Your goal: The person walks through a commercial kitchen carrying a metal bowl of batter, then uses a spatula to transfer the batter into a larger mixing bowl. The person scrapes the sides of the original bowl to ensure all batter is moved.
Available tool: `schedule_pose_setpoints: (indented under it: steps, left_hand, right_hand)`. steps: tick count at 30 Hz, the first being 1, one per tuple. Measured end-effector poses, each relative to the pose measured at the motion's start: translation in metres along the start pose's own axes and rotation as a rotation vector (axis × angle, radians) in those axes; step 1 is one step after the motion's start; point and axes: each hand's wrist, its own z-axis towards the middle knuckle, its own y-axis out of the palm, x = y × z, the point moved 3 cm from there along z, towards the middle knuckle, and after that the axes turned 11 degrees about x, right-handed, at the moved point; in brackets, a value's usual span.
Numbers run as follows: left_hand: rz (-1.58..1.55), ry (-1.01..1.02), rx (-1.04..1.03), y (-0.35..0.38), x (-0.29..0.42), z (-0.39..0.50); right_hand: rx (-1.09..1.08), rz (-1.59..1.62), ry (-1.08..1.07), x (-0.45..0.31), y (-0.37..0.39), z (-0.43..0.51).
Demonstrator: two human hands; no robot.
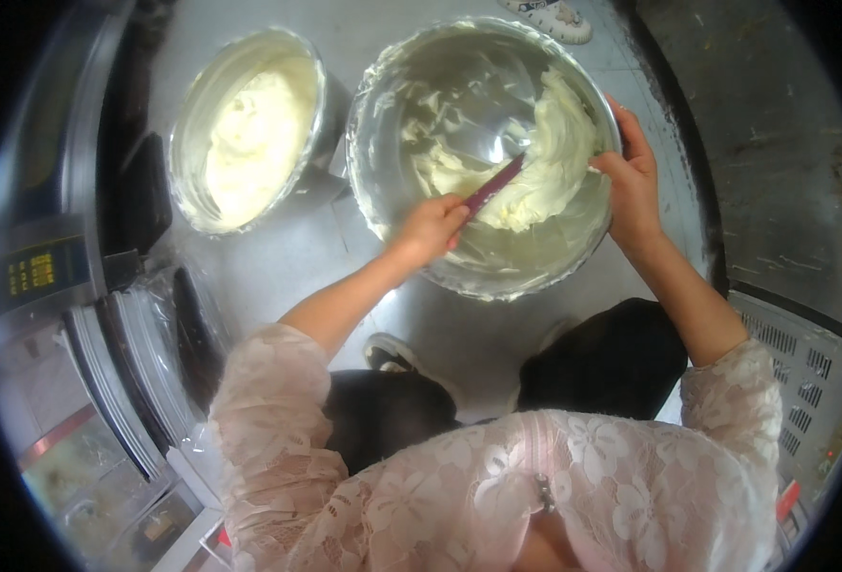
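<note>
My left hand (429, 230) grips the purple handle of a spatula (494, 187); its far end is sunk in pale yellow cream (560, 161) and hidden. The cream is heaped along the right side of a large metal mixing bowl (364, 154), with smears over the bottom and the wall. At the bowl's right rim, my right hand (632, 171) holds on with the thumb inside and the fingers outside. Dried-looking cream crusts the rim. To the left stands a second metal bowl (186, 168), holding a smooth mass of pale cream (260, 143).
Both bowls are low over a grey floor (449, 336). Stacked trays in clear plastic (153, 343) and a machine with a lit display (35, 268) line the left. A metal cabinet (771, 143) and a vented panel (800, 379) flank the right. Someone's shoe (560, 20) shows beyond the bowl.
</note>
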Motion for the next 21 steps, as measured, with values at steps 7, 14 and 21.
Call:
schedule_pose_setpoints:
  steps: [7,14,21]
  left_hand:
    - [-0.226,-0.136,0.026,0.009,0.019,-0.031]
    - [-0.183,-0.086,0.058,-0.034,0.014,-0.064]
    - [0.111,0.067,0.181,-0.086,0.006,-0.115]
  right_hand:
    - [-0.018,0.004,0.013,0.002,-0.001,0.001]
    - [0.009,0.008,-0.001,0.003,-0.003,0.001]
    - [0.084,-0.01,0.016,0.006,-0.011,-0.001]
